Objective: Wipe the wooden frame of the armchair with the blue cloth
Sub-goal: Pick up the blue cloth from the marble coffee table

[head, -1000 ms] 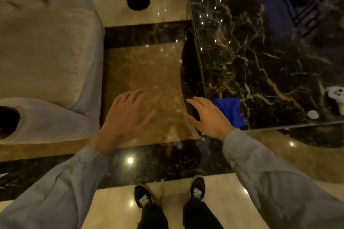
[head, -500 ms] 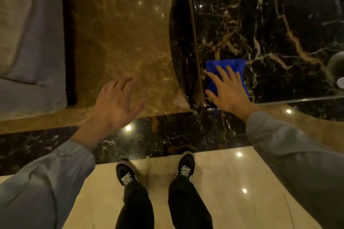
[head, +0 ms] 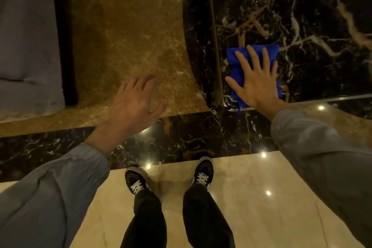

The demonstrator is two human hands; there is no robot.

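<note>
A folded blue cloth (head: 237, 60) lies on the near left corner of a black marble table (head: 302, 16). My right hand (head: 255, 80) lies flat on the cloth with its fingers spread and straight. My left hand (head: 134, 104) hovers over the brown marble floor to the left of the table, fingers loosely spread, holding nothing. The upholstered side of the armchair (head: 26, 46) shows at the far left; none of its wooden frame is plainly in view.
The table's metal-edged corner (head: 223, 102) sits just left of my right hand. My two feet in black sneakers (head: 169, 179) stand on pale floor tiles below. A strip of brown floor separates armchair and table.
The view tipped further down and closer. My right hand went from the table corner onto the blue cloth and now lies flat on it. My left hand stayed hovering over the floor.
</note>
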